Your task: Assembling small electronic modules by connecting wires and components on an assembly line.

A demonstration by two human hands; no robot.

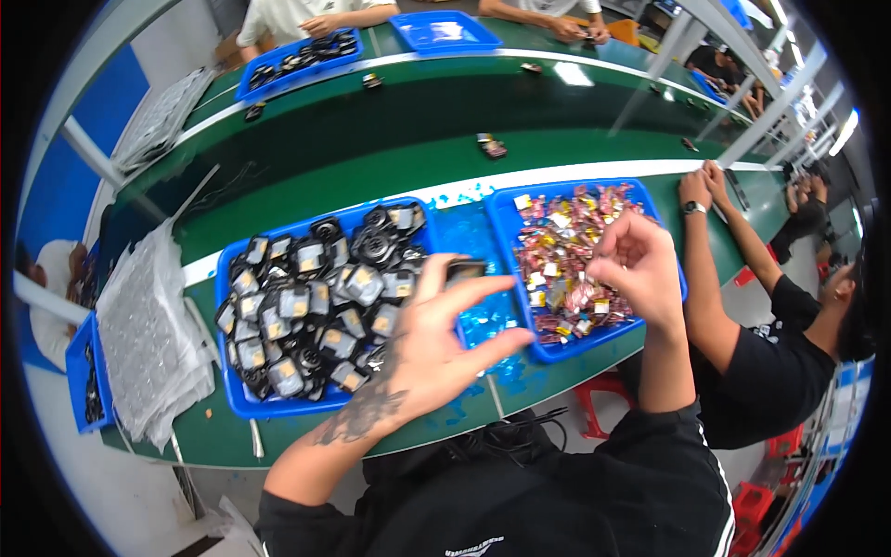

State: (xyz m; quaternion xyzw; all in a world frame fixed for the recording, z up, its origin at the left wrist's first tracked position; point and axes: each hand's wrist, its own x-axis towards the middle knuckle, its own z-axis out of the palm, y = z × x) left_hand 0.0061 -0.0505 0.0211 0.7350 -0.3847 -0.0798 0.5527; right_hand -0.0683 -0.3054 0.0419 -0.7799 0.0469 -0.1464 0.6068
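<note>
Green bench (209, 427); blue trays (278, 407) near, likely for quick reach. Left hand (432, 343) spread, right hand (643, 269) curled; can't tell if either grasps anything.

Units (288, 304) in left tray (243, 406), small parts (561, 265) in right tray (580, 345); belt (371, 167) behind both.

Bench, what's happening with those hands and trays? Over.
Left hand: spread open, blocking view of some black parts in left tray. Right hand: curled above pinkish pieces in right tray; grip unclear.

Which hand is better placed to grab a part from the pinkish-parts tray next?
Probably your right hand: it appears over that tray, while your left hand is nearer the black parts.
</note>
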